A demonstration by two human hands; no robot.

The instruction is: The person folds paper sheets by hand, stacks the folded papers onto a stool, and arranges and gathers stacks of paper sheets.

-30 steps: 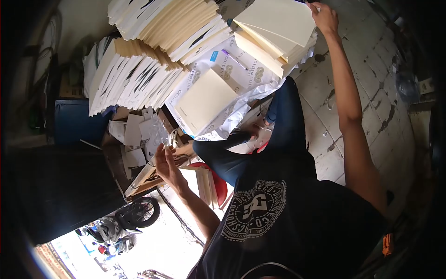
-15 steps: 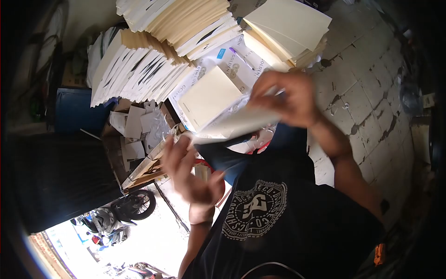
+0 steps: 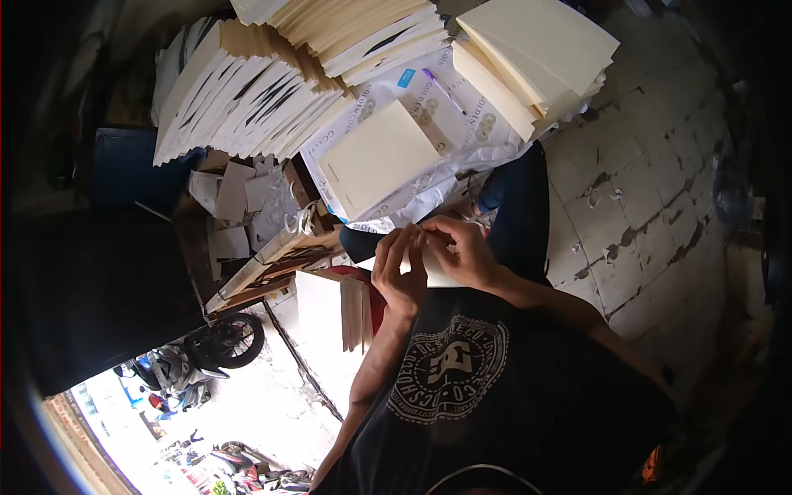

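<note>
My left hand (image 3: 400,271) and my right hand (image 3: 464,254) meet in front of my shirt, their fingertips pinched together. What lies between the fingertips is too small or hidden to make out. Below them a pale paper booklet (image 3: 442,277) rests on my lap, partly covered by both hands. Just beyond, a cream booklet (image 3: 381,157) with a line of marks along its left edge lies flat on printed wrapping paper (image 3: 450,169). A purple pen (image 3: 445,91) is on that wrapping too.
Tall stacks of booklets (image 3: 247,95) stand at the back left, with more cream covers (image 3: 544,49) at the back right. Another bundle of booklets (image 3: 330,305) sits beside my left forearm. Paper scraps (image 3: 235,194) fill a bin area near the wooden frame (image 3: 264,276). A motorcycle (image 3: 206,351) stands outside.
The booklet my right hand held up has come down to my lap. My hands have drawn together at the fingertips, and the bundle at my left is now more visible.
</note>
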